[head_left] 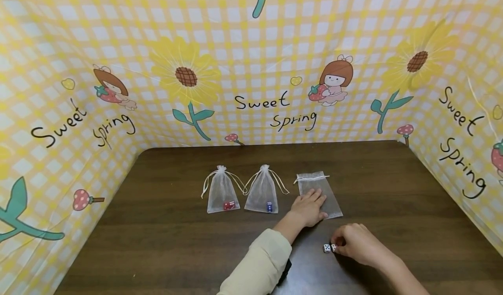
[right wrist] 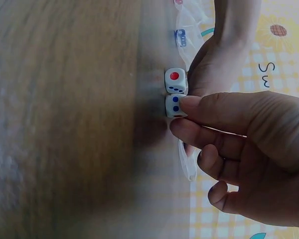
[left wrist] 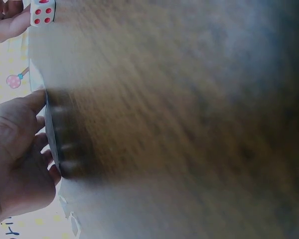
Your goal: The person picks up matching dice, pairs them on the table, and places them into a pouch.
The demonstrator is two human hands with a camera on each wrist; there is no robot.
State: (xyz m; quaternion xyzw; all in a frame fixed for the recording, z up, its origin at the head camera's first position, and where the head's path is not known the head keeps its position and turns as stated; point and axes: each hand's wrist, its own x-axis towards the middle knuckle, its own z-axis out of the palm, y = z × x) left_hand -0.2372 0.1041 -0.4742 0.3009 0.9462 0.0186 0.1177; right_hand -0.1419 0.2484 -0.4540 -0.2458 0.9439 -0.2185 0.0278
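Note:
My left hand (head_left: 309, 207) rests with its fingers spread on a flat white mesh drawstring bag (head_left: 332, 201) at the right of the row. In front of that bag, my right hand (head_left: 360, 243) pinches a white die (right wrist: 172, 106) between thumb and index finger; the other fingers curl loosely. A second white die (right wrist: 175, 81) sits right beside the pinched one on the table, showing a red one-pip face in the right wrist view. From the left wrist view, a white die (left wrist: 43, 14) with red pips shows at the right hand's fingertips.
Left of my left hand lie two drawn-up mesh bags: one (head_left: 222, 188) holds red dice (head_left: 229, 205), the other (head_left: 262, 190) blue dice (head_left: 269, 206). The brown wooden table (head_left: 169, 242) is enclosed by a yellow checked cloth (head_left: 251, 59) on the back and sides.

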